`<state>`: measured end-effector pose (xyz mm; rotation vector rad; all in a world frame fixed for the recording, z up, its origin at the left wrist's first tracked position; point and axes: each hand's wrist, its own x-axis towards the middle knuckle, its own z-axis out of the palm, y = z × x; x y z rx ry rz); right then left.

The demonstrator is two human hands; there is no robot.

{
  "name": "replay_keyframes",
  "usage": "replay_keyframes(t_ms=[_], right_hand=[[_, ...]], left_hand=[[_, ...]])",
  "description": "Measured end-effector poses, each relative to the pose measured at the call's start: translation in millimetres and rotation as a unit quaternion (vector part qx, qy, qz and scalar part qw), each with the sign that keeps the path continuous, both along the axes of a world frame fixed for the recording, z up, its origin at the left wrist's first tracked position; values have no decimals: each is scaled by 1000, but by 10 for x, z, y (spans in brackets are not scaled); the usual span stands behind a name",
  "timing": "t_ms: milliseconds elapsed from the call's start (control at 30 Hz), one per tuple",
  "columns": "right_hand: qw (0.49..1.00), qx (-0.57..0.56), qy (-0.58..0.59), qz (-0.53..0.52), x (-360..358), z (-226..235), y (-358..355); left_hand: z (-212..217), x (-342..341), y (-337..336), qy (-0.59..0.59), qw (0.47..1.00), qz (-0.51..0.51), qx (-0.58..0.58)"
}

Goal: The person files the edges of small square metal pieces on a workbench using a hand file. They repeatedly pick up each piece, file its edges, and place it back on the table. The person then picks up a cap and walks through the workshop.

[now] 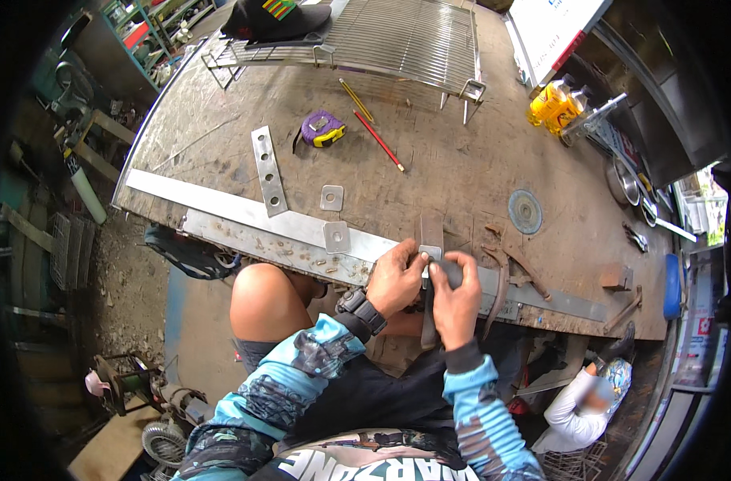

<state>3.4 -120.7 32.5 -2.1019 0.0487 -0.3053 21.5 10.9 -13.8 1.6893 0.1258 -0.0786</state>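
1. Two hands meet at the near edge of the tabletop [461, 172], a scarred, rusty metal surface.
2. Left hand [395, 278], with a dark watch [362, 309] on its wrist, pinches a small square metal plate [430, 252] between thumb and fingertips.
3. Right hand [455, 298] is closed around a dark flat piece held upright just below the plate; its thumb reaches up to touch the plate too. What exactly that dark piece is cannot be told.
4. That small plate sits right at the tabletop's front edge, over a long flat steel bar [245, 210] that runs along the edge.
5. Two more square plates lie to the left: one [336, 237] on the bar, another [332, 197] just behind it.
6. A drilled metal strip [268, 170] with several holes lies angled across the bar, farther left.
7. Behind these are a purple and yellow tape measure [323, 129], a yellow pencil [356, 99] and a red pencil [379, 141].
8. A wire grille [405, 36] rests at the far end of the tabletop.
9. A round grinding disc [525, 212] lies to the right, well apart from the hands.
10. Yellow bottles [554, 104] stand at the far right corner.
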Motion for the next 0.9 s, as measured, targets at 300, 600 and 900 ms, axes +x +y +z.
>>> replay_keyframes(t_ms=[300, 600, 900], right_hand=[[997, 37, 72, -7, 239, 124, 43], [998, 26, 54, -14, 383, 32, -26], [998, 28, 49, -3, 312, 76, -41]], left_hand=[[121, -53, 7, 68, 997, 9, -36], [185, -30, -41, 76, 995, 2, -59], [113, -34, -73, 33, 998, 1, -45]])
